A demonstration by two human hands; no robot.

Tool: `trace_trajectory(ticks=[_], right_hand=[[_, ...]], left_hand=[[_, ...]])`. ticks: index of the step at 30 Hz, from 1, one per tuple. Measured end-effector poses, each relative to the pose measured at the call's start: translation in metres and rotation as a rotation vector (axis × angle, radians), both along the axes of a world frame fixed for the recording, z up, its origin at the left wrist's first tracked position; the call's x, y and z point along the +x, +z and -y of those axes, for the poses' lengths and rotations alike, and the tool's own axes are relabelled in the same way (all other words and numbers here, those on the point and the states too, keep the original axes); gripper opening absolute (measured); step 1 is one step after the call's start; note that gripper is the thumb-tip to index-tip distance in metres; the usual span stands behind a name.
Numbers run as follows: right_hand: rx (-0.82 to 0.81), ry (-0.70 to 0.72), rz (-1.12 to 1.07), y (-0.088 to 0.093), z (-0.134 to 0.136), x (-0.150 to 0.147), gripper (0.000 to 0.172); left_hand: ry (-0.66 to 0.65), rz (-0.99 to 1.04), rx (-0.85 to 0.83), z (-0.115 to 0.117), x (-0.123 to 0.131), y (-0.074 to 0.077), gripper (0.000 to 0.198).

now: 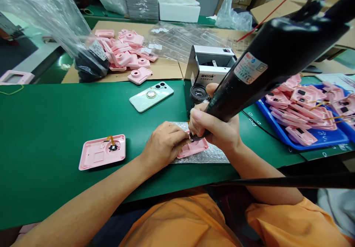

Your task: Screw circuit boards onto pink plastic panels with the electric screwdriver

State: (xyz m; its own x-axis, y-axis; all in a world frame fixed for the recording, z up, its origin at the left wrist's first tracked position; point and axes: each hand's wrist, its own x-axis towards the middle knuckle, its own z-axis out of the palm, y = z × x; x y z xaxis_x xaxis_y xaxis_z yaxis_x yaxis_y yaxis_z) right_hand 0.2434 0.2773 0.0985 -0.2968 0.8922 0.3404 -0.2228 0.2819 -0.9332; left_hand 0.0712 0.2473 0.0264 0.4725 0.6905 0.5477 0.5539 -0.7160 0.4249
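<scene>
My right hand (215, 123) is wrapped round a black electric screwdriver (266, 66), whose tip points down onto a pink plastic shell (194, 148). That shell lies on a sheet of bubble wrap (213, 154). My left hand (164, 143) is closed, its fingers pinching at the shell's left edge by the screwdriver tip. A second pink shell (102, 151) with a black part and an orange ribbon lies flat on the green mat (55, 128) to the left, apart from both hands.
A mint phone (151, 96) lies face down behind the hands. A grey box machine (208, 67) and a black lens (199, 92) stand just beyond. A blue tray (321, 138) of pink shells sits right. More pink shells (127, 53) lie on cardboard at the back, by plastic bags (69, 29).
</scene>
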Motion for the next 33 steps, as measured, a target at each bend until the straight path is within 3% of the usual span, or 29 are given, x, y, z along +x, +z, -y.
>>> trace_trajectory(ticks=[5, 10, 15, 21, 24, 27, 30, 33], right_hand=[[0.017, 0.023, -0.044, 0.000, 0.000, 0.003, 0.057], [-0.025, 0.036, -0.148, 0.005, 0.002, 0.004, 0.039], [-0.013, 0.072, -0.219, 0.014, 0.007, 0.008, 0.042], [0.006, 0.054, -0.260, 0.023, 0.002, 0.024, 0.042], [0.006, 0.059, -0.251, 0.025, -0.001, 0.036, 0.039], [0.049, 0.083, -0.248, 0.025, -0.003, 0.044, 0.044], [0.061, 0.115, -0.241, 0.025, -0.002, 0.048, 0.045], [-0.004, 0.113, -0.265, 0.022, -0.002, 0.049, 0.035]], left_hand=[[-0.005, -0.006, 0.017, 0.001, -0.003, 0.005, 0.018], [-0.004, -0.096, -0.062, 0.001, -0.001, 0.004, 0.011], [-0.026, -0.081, -0.082, 0.000, 0.000, 0.002, 0.016], [0.058, -0.023, -0.005, -0.003, -0.005, 0.007, 0.013], [0.128, 0.048, 0.089, -0.008, -0.009, 0.029, 0.014], [0.180, 0.088, 0.204, -0.025, -0.011, 0.067, 0.016], [0.212, 0.159, 0.301, -0.058, 0.000, 0.110, 0.015], [0.231, 0.314, 0.299, -0.099, 0.023, 0.138, 0.013]])
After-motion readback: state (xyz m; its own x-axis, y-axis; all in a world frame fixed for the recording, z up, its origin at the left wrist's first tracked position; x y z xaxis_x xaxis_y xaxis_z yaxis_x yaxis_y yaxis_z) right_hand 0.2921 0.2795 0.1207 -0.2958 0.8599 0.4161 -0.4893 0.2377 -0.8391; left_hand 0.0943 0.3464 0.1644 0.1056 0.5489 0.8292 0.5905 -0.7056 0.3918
